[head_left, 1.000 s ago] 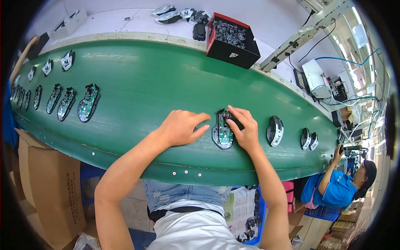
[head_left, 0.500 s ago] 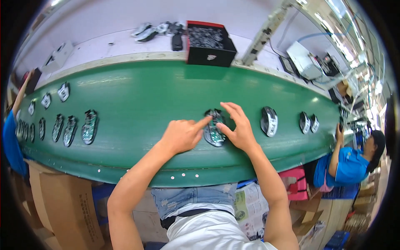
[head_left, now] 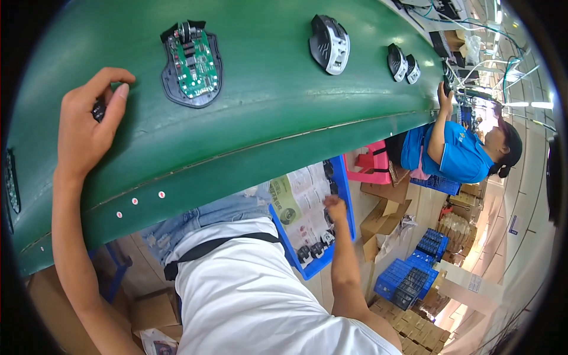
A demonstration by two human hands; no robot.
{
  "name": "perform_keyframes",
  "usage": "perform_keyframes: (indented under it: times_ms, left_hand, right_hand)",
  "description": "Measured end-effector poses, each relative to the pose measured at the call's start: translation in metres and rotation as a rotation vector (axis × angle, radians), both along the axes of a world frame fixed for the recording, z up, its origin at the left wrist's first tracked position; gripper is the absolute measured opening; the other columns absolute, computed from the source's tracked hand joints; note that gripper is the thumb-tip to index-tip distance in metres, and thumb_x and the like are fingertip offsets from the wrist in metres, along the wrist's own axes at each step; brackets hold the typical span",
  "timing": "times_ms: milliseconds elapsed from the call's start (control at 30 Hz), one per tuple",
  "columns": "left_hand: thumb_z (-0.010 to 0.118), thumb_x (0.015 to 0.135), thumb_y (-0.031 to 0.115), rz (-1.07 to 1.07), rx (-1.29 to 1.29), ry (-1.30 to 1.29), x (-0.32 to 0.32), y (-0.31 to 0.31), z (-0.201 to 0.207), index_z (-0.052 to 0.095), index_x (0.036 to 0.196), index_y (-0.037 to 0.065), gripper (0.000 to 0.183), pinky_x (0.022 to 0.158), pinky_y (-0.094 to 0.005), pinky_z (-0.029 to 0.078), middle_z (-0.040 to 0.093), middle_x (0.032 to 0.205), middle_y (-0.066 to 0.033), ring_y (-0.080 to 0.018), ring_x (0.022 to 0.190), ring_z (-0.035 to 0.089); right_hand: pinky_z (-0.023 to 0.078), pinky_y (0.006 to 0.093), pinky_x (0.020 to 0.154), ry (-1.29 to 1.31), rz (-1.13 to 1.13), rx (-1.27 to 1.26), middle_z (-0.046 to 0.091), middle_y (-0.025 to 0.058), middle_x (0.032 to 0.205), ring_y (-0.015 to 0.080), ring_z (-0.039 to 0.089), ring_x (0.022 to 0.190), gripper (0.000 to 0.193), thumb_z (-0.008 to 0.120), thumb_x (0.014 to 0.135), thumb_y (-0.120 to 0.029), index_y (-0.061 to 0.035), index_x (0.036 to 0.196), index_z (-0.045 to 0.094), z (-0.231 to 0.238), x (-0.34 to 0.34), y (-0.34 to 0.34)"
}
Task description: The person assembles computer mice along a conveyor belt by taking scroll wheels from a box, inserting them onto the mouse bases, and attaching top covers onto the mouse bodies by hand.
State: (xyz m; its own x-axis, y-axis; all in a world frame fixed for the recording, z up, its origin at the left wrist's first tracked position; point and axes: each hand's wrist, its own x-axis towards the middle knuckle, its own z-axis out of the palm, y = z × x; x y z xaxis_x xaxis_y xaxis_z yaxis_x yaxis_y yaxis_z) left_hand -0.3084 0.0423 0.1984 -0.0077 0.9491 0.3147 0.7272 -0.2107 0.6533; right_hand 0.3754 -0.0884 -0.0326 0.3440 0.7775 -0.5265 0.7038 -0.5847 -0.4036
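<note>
My left hand [head_left: 92,121] is over the green conveyor belt [head_left: 254,97], its fingers curled around a small black part [head_left: 99,110] that shows only in part. Beside it lies an opened computer mouse base [head_left: 190,68] with its green circuit board facing up, touched by neither hand. Lower down, my right hand [head_left: 335,209] is closed over the right side of a blue tray [head_left: 307,273]. Black parts [head_left: 313,251] lie in that tray on a printed paper sheet [head_left: 294,192]. What my right fingers hold, if anything, is hidden.
Farther right on the belt are a black and silver mouse [head_left: 331,44] and two more [head_left: 397,62]. A co-worker in a blue shirt [head_left: 458,148] sits by the belt, near a pink stool [head_left: 373,165]. Cartons [head_left: 384,222] and blue crates [head_left: 405,281] stand on the floor.
The view has swung right and down. Both hands have left the mouse base. My left hand now holds a small black part; my right hand has moved down to the blue tray.
</note>
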Motion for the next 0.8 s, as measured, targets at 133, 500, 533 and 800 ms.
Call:
perform_keyframes:
  times_ms: [133, 500, 533, 800]
  left_hand:
    - [0.056, 0.095, 0.009, 0.070, -0.074, -0.056, -0.010, -0.006, -0.013, 0.064, 0.099, 0.002, 0.011, 0.053, -0.0242, 0.028, 0.043, 0.065, 0.0026, -0.0049, 0.059, 0.037]
    - [0.052, 0.102, 0.014, 0.073, -0.109, 0.141, -0.049, 0.000, -0.024, 0.065, 0.110, -0.001, 0.022, 0.093, -0.0215, 0.040, 0.064, 0.108, -0.0032, -0.0101, 0.104, 0.058]
    - [0.052, 0.102, 0.015, 0.079, -0.094, 0.171, -0.049, 0.003, -0.027, 0.065, 0.109, -0.001, 0.021, 0.093, -0.0214, 0.040, 0.065, 0.108, -0.0032, -0.0100, 0.104, 0.058]
    - [0.053, 0.101, 0.013, 0.021, -0.037, 0.214, -0.039, 0.009, -0.037, 0.064, 0.107, -0.002, 0.020, 0.087, -0.0211, 0.041, 0.065, 0.102, -0.0036, -0.0093, 0.097, 0.058]
  right_hand:
    - [0.052, 0.0428, 0.092, -0.455, 0.429, -0.439, 0.068, 0.0180, 0.114, 0.0358, 0.065, 0.106, 0.051, 0.078, 0.067, -0.038, -0.0071, 0.107, 0.072, -0.065, 0.051, -0.135]
    - [0.048, 0.0489, 0.094, -0.512, 0.115, -0.394, 0.057, 0.0179, 0.124, 0.0433, 0.054, 0.113, 0.065, 0.080, 0.070, -0.020, -0.0114, 0.122, 0.042, -0.059, -0.012, -0.244]
    - [0.049, 0.0482, 0.093, -0.523, 0.106, -0.366, 0.058, 0.0163, 0.124, 0.0426, 0.054, 0.113, 0.066, 0.081, 0.070, -0.020, -0.0114, 0.122, 0.042, -0.059, -0.009, -0.248]
    - [0.053, 0.0463, 0.085, -0.370, 0.024, -0.242, 0.068, 0.0248, 0.109, 0.0429, 0.066, 0.098, 0.067, 0.074, 0.073, -0.020, -0.0086, 0.134, 0.048, -0.039, 0.024, -0.212]
